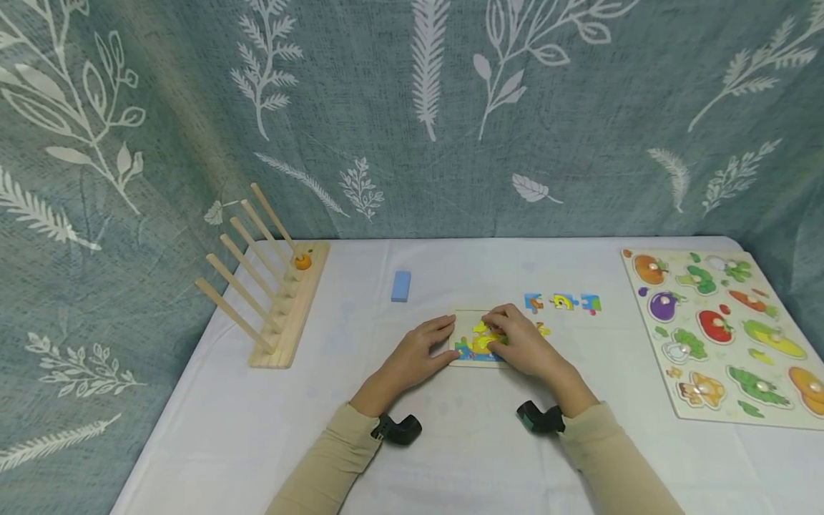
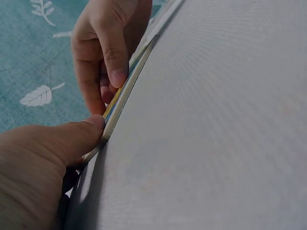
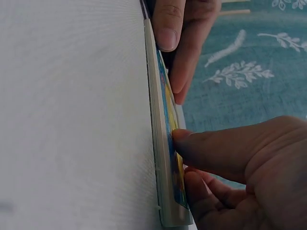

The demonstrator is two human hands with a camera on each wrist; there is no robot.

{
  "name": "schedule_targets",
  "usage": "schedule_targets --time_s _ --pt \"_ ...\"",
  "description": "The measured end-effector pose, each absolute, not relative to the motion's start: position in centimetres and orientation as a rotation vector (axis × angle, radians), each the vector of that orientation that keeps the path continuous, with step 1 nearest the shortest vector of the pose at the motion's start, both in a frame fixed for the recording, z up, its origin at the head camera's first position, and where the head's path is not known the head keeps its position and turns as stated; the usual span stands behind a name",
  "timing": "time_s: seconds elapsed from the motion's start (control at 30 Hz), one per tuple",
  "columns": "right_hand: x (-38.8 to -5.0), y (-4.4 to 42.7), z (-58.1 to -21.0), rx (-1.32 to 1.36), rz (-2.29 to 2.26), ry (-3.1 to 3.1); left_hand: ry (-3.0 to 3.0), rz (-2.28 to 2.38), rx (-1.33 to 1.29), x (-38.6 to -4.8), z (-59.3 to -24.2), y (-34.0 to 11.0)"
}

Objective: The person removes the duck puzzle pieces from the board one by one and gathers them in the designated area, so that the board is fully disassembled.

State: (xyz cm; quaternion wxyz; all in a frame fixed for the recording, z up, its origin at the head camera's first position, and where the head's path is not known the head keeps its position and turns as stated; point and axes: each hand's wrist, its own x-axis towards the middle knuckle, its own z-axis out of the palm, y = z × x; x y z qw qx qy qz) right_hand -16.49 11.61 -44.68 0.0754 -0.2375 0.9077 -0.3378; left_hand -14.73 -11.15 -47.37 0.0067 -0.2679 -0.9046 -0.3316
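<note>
A small wooden jigsaw tray [image 1: 466, 322] lies on the white table, partly filled with yellow, blue and green pieces. My left hand [image 1: 408, 360] grips its left side, thumb near the front corner and fingers toward the back. Over the tray's right half, my right hand [image 1: 526, 345] pinches a yellow puzzle piece [image 1: 494, 335] between thumb and fingers, low against the other pieces. The right wrist view shows the right thumb [image 3: 211, 146] on the picture surface. Most of the pinched piece is hidden by the hand. One loose piece [image 1: 543, 329] lies just behind the right hand.
Three loose puzzle pieces [image 1: 564, 302] lie in a row behind the right hand. A blue block [image 1: 400, 286] sits farther back. At left stands a wooden peg rack [image 1: 290, 329] with an orange ring [image 1: 303, 262]. A vegetable knob puzzle board [image 1: 698, 357] lies at right.
</note>
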Motion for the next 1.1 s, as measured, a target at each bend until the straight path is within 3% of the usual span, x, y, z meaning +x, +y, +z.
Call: schedule_targets --time_s 0.73,1.1 --pt "-16.7 11.9 -44.8 -0.605 -1.170 2.708 -2.822 -1.031 -0.834 -14.8 -47.2 -11.0" --pt "-16.9 15.1 -44.6 -0.540 -1.224 2.755 -2.802 -1.024 -0.856 -14.7 -47.4 -11.0"
